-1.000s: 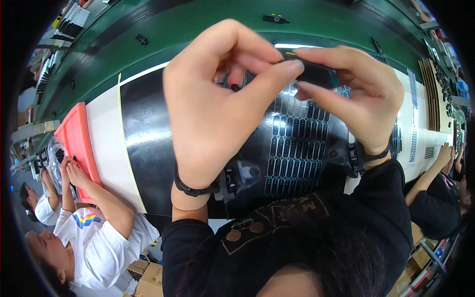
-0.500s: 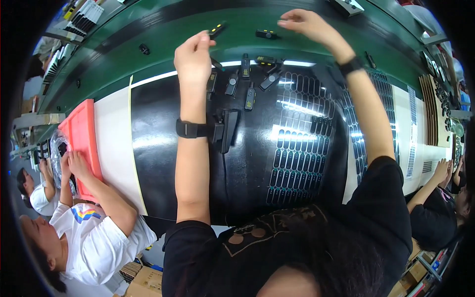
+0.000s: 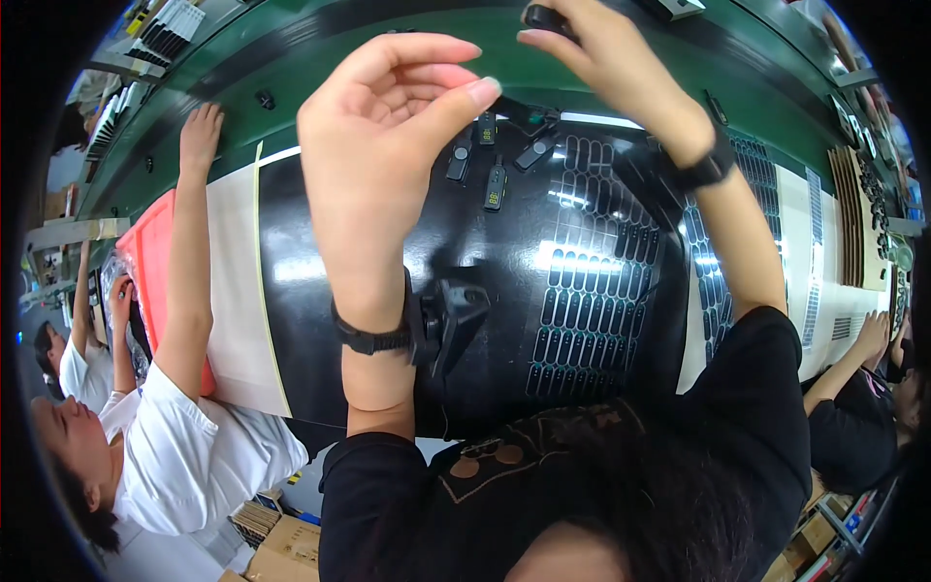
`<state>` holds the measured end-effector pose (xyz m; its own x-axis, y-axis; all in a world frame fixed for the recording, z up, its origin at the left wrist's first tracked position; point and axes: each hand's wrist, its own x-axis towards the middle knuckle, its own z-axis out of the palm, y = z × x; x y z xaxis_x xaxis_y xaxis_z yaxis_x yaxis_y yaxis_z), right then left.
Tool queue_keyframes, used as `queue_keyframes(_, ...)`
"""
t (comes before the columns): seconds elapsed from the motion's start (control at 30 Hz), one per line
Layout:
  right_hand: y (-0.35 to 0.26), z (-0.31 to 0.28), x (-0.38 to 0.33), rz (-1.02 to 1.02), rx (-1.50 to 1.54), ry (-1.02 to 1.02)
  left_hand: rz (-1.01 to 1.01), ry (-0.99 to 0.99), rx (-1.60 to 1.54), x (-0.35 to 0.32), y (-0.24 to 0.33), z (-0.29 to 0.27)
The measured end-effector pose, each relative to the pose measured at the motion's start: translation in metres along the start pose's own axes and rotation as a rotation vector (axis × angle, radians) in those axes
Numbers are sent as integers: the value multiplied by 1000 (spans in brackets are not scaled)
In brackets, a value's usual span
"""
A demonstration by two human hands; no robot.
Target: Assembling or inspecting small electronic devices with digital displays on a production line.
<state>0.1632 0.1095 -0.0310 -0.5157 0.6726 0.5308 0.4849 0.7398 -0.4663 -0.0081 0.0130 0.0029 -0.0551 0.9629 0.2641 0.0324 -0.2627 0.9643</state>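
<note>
Up at twelve o'clock, our right hand [image 3: 592, 48] pinches a small black part [image 3: 545, 16] between its fingertips, above the green belt [image 3: 320, 68]. Our left hand [image 3: 383, 126] hangs at eleven o'clock, fingers loosely curled, thumb and forefinger apart, nothing in it. Just below, near centre, four little black pieces [image 3: 495, 160] lie on the black mat [image 3: 320, 281], beside the tray of slots [image 3: 592, 281] at three o'clock. Over at nine o'clock, a co-worker's hand [image 3: 201, 136] reaches onto the belt past a red tray [image 3: 145, 252].
</note>
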Motion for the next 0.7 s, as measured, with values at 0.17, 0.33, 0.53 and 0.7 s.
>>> queue_keyframes(0.17,-55,-34,-24,-303,-329,94,68,16,-224,-13,2,4)
queue_keyframes(0.33,-74,-34,-52,87,274,85,108,47,-320,-23,8,16)
queue_keyframes(0.53,-83,-34,-62,46,366,171,89,34,-342,-24,5,23)
queue_keyframes(0.7,-85,-38,-61,-1,299,160,87,59,-312,-25,6,27)
